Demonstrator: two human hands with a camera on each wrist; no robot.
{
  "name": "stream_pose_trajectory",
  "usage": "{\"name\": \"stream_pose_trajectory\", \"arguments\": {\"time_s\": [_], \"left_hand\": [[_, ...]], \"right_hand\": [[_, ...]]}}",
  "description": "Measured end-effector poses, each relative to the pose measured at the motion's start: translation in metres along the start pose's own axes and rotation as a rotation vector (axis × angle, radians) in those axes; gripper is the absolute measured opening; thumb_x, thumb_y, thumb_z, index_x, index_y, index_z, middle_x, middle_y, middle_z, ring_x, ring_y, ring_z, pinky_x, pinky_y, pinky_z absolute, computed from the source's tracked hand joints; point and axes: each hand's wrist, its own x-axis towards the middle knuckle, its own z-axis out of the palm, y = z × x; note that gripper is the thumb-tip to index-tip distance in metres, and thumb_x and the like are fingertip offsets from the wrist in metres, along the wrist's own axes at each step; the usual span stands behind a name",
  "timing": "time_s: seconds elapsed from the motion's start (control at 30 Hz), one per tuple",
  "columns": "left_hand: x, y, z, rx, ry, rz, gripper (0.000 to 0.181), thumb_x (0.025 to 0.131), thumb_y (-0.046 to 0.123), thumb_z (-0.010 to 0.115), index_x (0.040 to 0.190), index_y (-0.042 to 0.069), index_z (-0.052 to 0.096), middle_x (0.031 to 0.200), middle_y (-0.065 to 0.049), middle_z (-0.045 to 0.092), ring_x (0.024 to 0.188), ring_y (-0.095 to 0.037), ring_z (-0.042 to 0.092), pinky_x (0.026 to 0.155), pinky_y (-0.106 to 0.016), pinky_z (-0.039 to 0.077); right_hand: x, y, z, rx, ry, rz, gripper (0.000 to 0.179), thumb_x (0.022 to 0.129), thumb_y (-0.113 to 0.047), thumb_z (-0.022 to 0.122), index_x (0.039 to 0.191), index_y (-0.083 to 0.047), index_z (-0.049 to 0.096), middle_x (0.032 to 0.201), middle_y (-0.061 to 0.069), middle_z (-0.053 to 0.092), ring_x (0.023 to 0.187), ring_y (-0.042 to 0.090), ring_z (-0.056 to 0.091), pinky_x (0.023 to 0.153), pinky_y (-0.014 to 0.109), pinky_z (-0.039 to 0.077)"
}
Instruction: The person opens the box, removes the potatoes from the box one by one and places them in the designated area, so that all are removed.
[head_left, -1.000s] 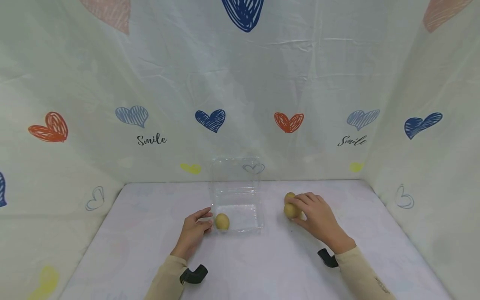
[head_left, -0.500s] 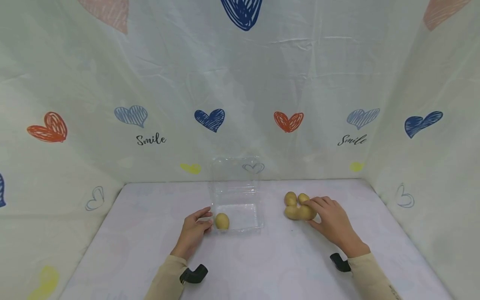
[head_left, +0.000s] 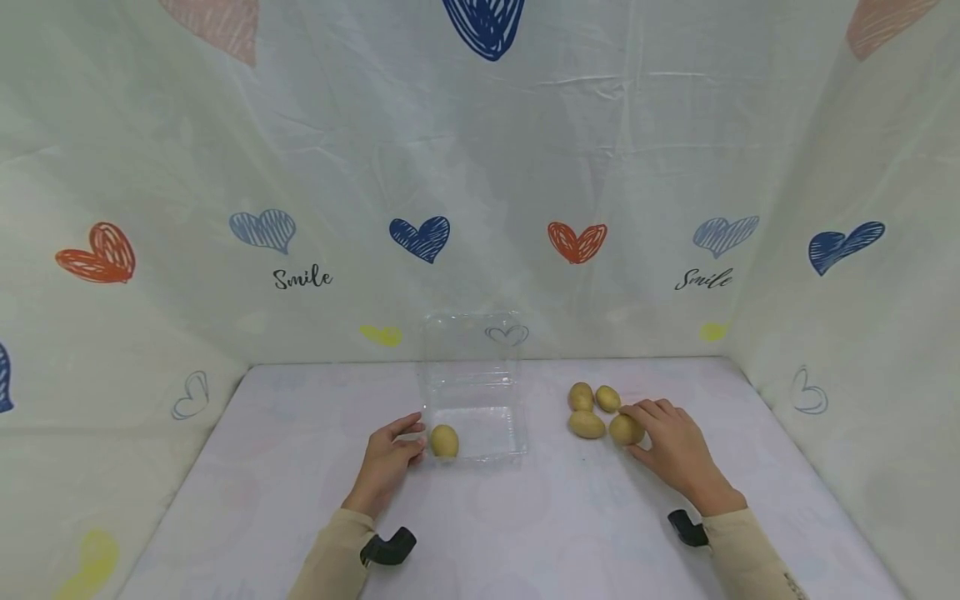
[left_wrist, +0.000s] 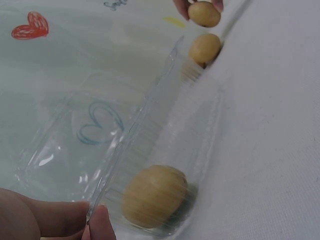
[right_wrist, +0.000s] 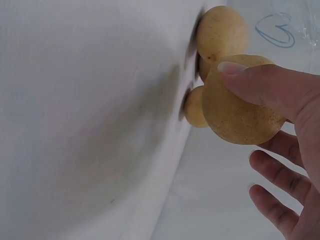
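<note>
A clear plastic clamshell box (head_left: 487,429) stands with its lid (head_left: 468,350) raised at the back. One potato (head_left: 444,442) lies in its front left corner. My left hand (head_left: 386,467) pinches the box's left rim between thumb and finger, seen closely in the left wrist view beside the boxed potato (left_wrist: 154,196). To the right, my right hand (head_left: 678,446) holds a potato (right_wrist: 242,107) between thumb and fingertips; its other fingers hang apart from it. Just left of that lie three more potatoes, an upper one (head_left: 581,396), a smaller one (head_left: 608,398) and a lower one (head_left: 587,425).
A white cloth covers the table (head_left: 487,533). A pale curtain (head_left: 480,150) printed with hearts and "Smile" rises behind and at both sides. Dark straps (head_left: 388,547) sit at both sleeved wrists.
My right hand has moved rightward with its potato, away from the group, which now shows three separate potatoes. My left hand and the box have stayed in place.
</note>
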Motion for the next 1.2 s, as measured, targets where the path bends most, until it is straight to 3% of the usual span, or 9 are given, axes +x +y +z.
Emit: {"name": "stream_pose_trajectory", "arguments": {"time_s": [0.47,1.2], "left_hand": [[-0.001,0.002,0.001,-0.004,0.001,0.001,0.049,0.099,-0.012,0.061,0.147,-0.013,0.051,0.132,-0.027,0.058,0.086,-0.013,0.062,0.071,-0.020,0.056],[0.000,0.000,0.001,-0.011,0.005,0.004,0.049,0.098,-0.012,0.061,0.146,-0.014,0.052,0.132,-0.028,0.058,0.086,-0.013,0.062,0.071,-0.020,0.057]], "right_hand": [[-0.001,0.005,0.008,0.002,-0.097,0.067,0.059,0.068,-0.014,0.100,0.119,-0.004,0.073,0.108,0.009,0.073,0.101,0.033,0.065,0.083,0.053,0.056],[0.003,0.004,0.013,0.025,-0.096,0.085,0.062,0.075,-0.015,0.096,0.127,0.002,0.067,0.113,0.016,0.072,0.103,0.037,0.066,0.083,0.054,0.057]]}}
